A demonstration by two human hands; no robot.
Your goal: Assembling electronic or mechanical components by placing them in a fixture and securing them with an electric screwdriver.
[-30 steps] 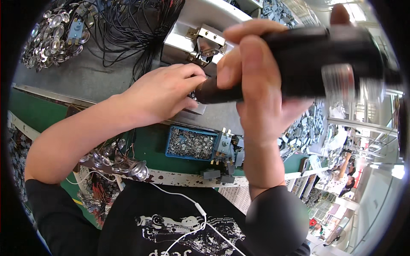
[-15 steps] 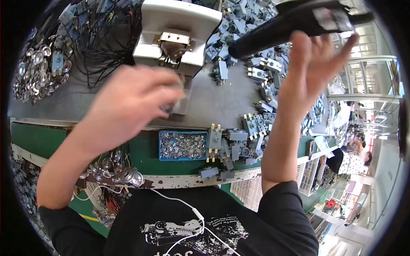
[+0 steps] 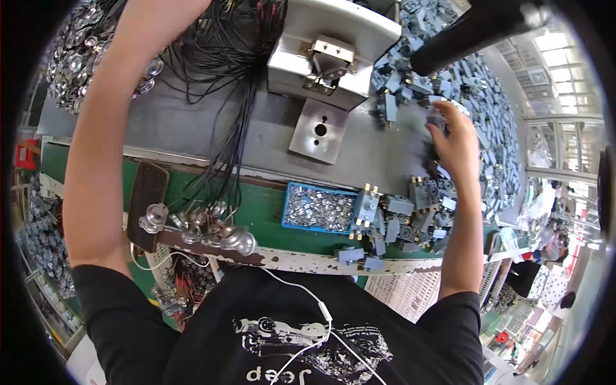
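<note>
My left arm reaches to the far left, and only the back part of my left hand [image 3: 168, 14] shows at the upper edge; its fingers are out of sight. It is nearest to the black wires [image 3: 221, 70] and round silver metal parts [image 3: 74, 61]. On the right, my right hand [image 3: 461, 142] is over the grey plastic blocks with brass terminals [image 3: 497, 125], thumb and forefinger apart, with nothing visible between them. A metal fixture with a brass-coloured clamp [image 3: 330, 61] stands in the middle. Before it lies a square steel plate [image 3: 319, 131] with holes.
A blue tray [image 3: 287, 206] of small metal pieces sits near the front edge, beside more grey blocks [image 3: 401, 205]. Wired silver discs [image 3: 218, 234] lie at the front left by a dark brown strip [image 3: 149, 199]. A black cylinder [image 3: 471, 38] juts in at upper right.
My left hand has gone from in front of the fixture to the far left. My right hand has come down from beside the black cylinder to the grey blocks. The whole view has shifted.
</note>
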